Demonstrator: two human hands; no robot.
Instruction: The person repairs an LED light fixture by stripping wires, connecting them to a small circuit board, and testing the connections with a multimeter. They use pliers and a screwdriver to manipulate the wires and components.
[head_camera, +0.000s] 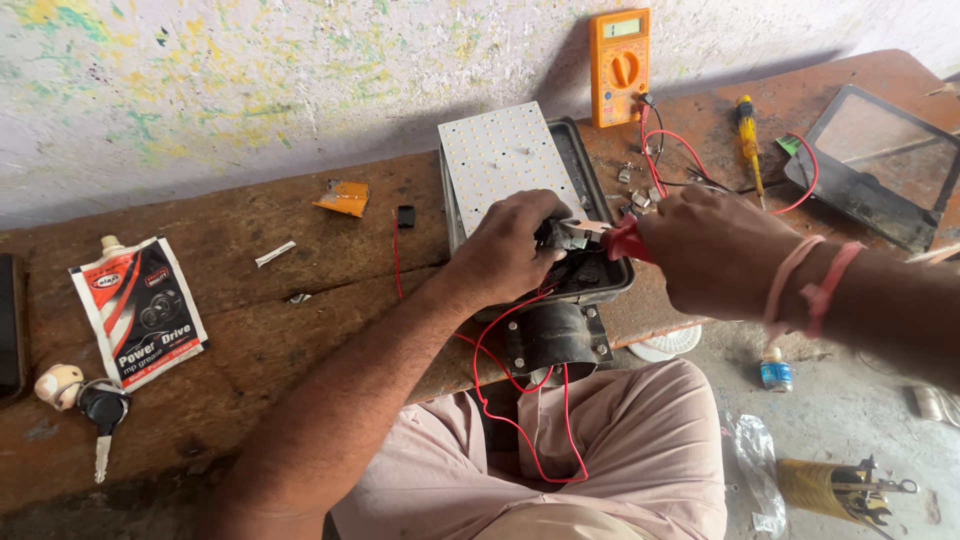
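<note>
Left hand (515, 250) grip hides a black part; right hand (715, 250) clasps red-handled pliers (612, 235).

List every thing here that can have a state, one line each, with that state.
Lamp housing: open, LED board lifted and tilted.
Pliers: red-handled, gripped by right hand, tips inside the housing.
Left hand: pinching a dark part in the housing.
Multimeter: propped against the wall, leads attached.
Screwdriver: lying on the bench, untouched.
Grease pouch: lying flat, nozzle capped.
Glass cover: removed, set aside.
</note>
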